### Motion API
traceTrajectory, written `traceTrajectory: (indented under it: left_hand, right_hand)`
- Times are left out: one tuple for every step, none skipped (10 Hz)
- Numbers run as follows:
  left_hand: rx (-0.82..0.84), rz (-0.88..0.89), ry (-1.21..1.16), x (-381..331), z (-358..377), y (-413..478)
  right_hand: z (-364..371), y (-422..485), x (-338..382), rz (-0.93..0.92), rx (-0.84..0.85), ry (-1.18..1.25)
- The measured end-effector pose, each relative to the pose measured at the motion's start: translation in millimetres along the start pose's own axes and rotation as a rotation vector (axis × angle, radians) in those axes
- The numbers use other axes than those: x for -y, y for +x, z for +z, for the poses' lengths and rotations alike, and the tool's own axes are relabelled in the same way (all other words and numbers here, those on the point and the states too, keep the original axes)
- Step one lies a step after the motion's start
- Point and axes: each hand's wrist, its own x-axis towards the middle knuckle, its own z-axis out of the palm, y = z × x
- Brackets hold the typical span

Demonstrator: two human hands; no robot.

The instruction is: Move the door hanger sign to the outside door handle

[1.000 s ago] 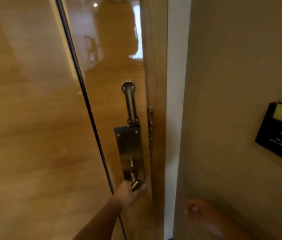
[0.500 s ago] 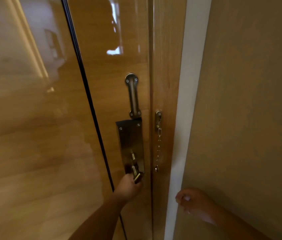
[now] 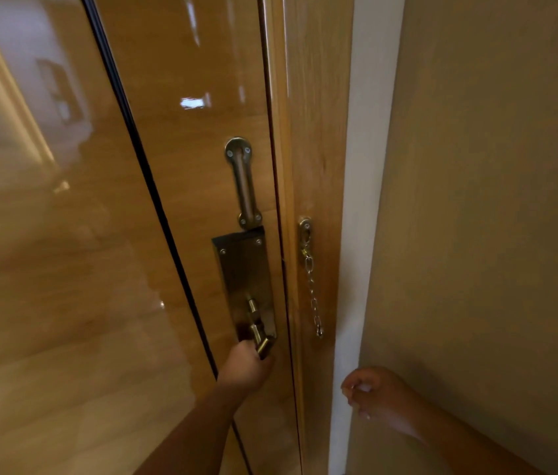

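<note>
At the tip of the left hand [image 3: 245, 366], brass door handle [image 3: 259, 335], fingers closed tight around its free end. Long axis of the handle tilted, running from the metal plate [image 3: 243, 279] down and outward into the fist, free end pointing toward the camera and a little to the right. Fixed to the glossy wooden door [image 3: 185, 200] just above this hand, the dark plate, long axis almost vertical, top leaning slightly left. Higher up, touching the top edge of the plate, a slotted metal bar [image 3: 244, 181], also upright.

Between the two hands, the wooden door frame [image 3: 315, 132] and a white strip [image 3: 360, 200] beside it. On the frame, above and right of the left hand, a short security chain [image 3: 312, 293] hanging straight down from its small mount, lower end free and loose.

Right of the white strip, low against the beige wall [image 3: 493, 234], the right hand [image 3: 378, 395]: fingers curled loosely inward, not touching the door. Cannot tell whether something is held inside it; only a small pale spot at the fingertips, too blurred to name.

Door hanger sign: cannot tell where it is from this view.
</note>
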Motion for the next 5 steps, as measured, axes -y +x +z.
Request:
traceTrajectory:
  left_hand:
    - [0.01,0.003,0.017,2,0,2]
    - [0.007,-0.006,0.055,1,-1,1]
    - [-0.006,-0.026,0.253,-8,-12,-5]
    - [0.008,-0.031,0.573,-32,-36,-13]
    - [0.019,-0.016,0.793,-59,-49,-29]
  right_hand:
    - [2,-8,-10,0.029,0.009,0.011]
    - [0,-23,-16,0.042,0.021,0.055]
    - [-7,-46,-18,0.029,-0.003,0.076]
    - [-17,-69,-12,-0.037,-0.022,0.048]
    - [-23,-93,6,-0.148,0.019,-0.031]
